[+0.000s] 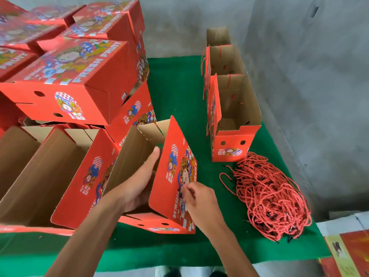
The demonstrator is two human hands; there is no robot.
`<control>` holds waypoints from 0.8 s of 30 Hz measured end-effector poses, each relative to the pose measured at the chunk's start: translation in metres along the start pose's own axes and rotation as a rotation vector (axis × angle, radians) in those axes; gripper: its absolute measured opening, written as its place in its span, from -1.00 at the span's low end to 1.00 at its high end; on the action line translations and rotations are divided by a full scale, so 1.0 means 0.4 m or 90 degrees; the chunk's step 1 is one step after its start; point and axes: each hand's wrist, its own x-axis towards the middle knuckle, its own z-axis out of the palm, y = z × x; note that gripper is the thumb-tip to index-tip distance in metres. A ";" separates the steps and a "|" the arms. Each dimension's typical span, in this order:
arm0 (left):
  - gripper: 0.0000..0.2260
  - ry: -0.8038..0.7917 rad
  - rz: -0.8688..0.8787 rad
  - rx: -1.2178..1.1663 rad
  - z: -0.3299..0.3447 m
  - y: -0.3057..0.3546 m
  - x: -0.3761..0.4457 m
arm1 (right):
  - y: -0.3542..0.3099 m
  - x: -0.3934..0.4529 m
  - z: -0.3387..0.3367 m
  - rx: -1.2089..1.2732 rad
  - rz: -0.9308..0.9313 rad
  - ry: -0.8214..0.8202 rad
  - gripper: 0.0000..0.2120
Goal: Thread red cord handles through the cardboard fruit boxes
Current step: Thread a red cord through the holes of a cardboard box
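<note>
Grey concrete wall [299, 56] behind and to the right, rough and stained. Green felt-like cover [179, 92] over the table, its near edge hanging down. Pale floor [339, 222] at lower right, under soft, even light.

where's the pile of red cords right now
The pile of red cords lies on the green mat at the right of the head view, just in front of the nearest finished box.
</note>
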 end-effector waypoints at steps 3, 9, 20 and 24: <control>-0.46 -0.046 -0.011 0.046 0.028 -0.004 -0.007 | -0.004 0.008 -0.017 -0.070 -0.014 -0.009 -0.80; -0.75 0.011 0.115 0.397 0.085 -0.030 0.033 | 0.021 -0.004 -0.029 -0.114 -0.032 -0.002 -0.77; -0.72 0.018 0.081 0.461 0.134 -0.034 0.061 | 0.074 -0.012 -0.015 0.031 0.094 -0.004 -0.75; -0.76 0.050 0.084 0.464 0.133 -0.025 0.057 | 0.092 -0.017 0.017 0.083 0.133 0.024 -0.64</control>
